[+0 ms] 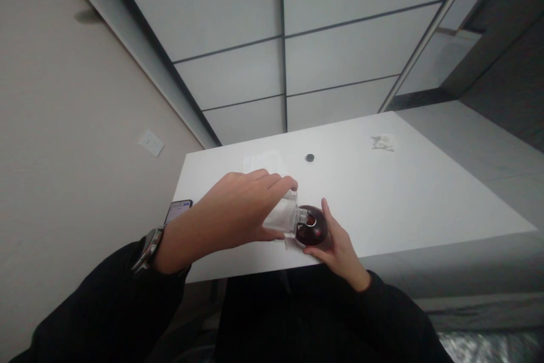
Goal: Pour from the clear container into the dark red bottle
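Observation:
My left hand [250,204] is closed around a clear glass bottle [283,216], which is tipped over so its threaded neck points right. The bottle's mouth is at the opening of a dark red, rounded vessel [312,233]. My right hand [340,247] grips that vessel from the right side, thumb along its far side and fingers under the near side. Whether liquid is running between the two cannot be made out. Beyond the hands, a small dark round cap [310,157] lies on the white table [361,193].
A phone [178,210] with a lit screen lies at the table's left edge, partly behind my left forearm. Crumpled white tissue [383,142] rests at the far right. A wall socket [151,143] is on the left, and sliding panel doors [238,74] stand behind the table.

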A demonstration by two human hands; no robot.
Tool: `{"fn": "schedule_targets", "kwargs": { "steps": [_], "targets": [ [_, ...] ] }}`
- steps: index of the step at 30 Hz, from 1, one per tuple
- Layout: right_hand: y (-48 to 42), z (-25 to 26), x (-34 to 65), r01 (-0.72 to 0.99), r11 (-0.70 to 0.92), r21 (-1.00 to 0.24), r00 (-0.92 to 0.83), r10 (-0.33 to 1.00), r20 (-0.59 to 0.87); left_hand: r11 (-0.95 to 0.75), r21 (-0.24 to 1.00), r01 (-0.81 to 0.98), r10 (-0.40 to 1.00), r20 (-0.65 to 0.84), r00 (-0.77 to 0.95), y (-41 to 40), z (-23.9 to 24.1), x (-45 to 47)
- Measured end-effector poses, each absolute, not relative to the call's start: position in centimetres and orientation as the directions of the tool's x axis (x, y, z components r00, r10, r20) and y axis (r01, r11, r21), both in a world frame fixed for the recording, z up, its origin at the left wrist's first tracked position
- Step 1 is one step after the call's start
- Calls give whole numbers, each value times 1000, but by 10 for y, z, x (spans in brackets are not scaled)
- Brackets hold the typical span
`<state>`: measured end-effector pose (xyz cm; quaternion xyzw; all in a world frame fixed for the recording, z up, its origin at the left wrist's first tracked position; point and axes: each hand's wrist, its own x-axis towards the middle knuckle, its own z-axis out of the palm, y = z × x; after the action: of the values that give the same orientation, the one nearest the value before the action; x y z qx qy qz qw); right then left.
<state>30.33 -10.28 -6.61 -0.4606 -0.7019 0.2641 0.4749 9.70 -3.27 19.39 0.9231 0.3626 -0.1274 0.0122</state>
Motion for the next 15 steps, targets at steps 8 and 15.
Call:
{"fn": "schedule_targets", "kwargs": {
  "steps": [8, 15],
  "targets": [
    [-103, -63, 302, 378, 450, -809, -122, 891, 438, -755, -59, 653, 649, -209, 732, -32, 191, 93],
    [-102, -66, 302, 397, 464, -792, -131, 882, 452, -766, -20, 643, 634, -188, 750, -33, 191, 91]
  ]
}}
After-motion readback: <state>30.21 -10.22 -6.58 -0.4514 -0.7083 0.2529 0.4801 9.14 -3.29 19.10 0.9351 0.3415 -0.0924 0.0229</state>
